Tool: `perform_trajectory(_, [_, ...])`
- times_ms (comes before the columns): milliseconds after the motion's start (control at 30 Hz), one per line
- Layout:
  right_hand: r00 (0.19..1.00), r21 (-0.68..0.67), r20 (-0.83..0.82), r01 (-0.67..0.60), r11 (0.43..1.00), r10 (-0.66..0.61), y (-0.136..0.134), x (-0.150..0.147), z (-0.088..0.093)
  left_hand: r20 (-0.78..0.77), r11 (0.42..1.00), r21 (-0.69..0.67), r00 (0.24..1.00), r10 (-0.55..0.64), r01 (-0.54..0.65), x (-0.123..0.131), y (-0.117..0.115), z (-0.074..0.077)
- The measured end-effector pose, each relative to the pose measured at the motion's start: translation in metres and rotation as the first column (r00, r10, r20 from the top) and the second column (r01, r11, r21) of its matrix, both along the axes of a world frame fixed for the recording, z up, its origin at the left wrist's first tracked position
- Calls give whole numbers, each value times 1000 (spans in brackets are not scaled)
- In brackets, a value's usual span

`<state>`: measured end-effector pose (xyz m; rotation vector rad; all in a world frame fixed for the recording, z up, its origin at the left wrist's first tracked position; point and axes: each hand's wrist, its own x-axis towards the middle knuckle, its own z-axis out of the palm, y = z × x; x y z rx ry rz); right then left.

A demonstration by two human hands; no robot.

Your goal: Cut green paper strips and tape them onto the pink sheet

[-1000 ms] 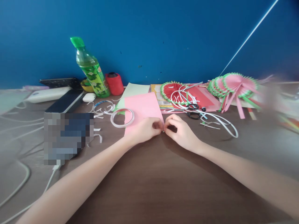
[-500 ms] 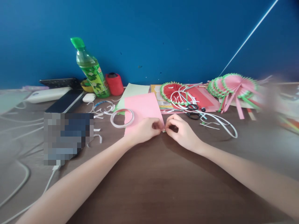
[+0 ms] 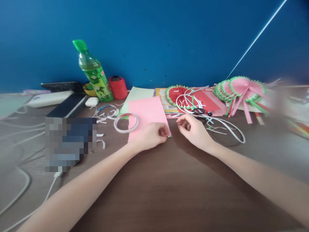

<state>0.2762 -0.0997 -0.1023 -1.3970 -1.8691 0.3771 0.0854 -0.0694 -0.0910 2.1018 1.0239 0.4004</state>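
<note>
My left hand (image 3: 154,136) rests on the near part of a pink sheet of paper (image 3: 148,109), its thumb and fingers closed at the near right corner. A tiny green bit shows at that corner, too small to name. My right hand (image 3: 194,130) hovers just right of the sheet, fingers curled with a gap to the thumb and nothing visible between them. On the sheet's left edge lies a roll of tape (image 3: 117,125). Black-handled scissors (image 3: 198,111) lie behind my right hand, partly covered by it.
Along the blue wall stand a green bottle (image 3: 96,80) and a red thread spool (image 3: 118,88). Folded paper fans (image 3: 247,88) lie at right, with a white cable (image 3: 231,129) nearer. Paper scraps (image 3: 103,144), a power bank (image 3: 66,104) and an earbud case (image 3: 92,102) are at left.
My right hand has let go at the paper's corner and moved right, its fingers parting a little. My left hand stays at the corner.
</note>
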Motion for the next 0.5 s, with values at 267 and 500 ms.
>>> perform_trajectory(267, [972,-49,121,-199,979,203,-8,-15,2,-29,999,35,1000,-5,6,1,-2,5])
perform_trajectory(500, [997,48,78,-19,999,16,1,-2,1,-74,997,72,997,-6,11,1,-2,6])
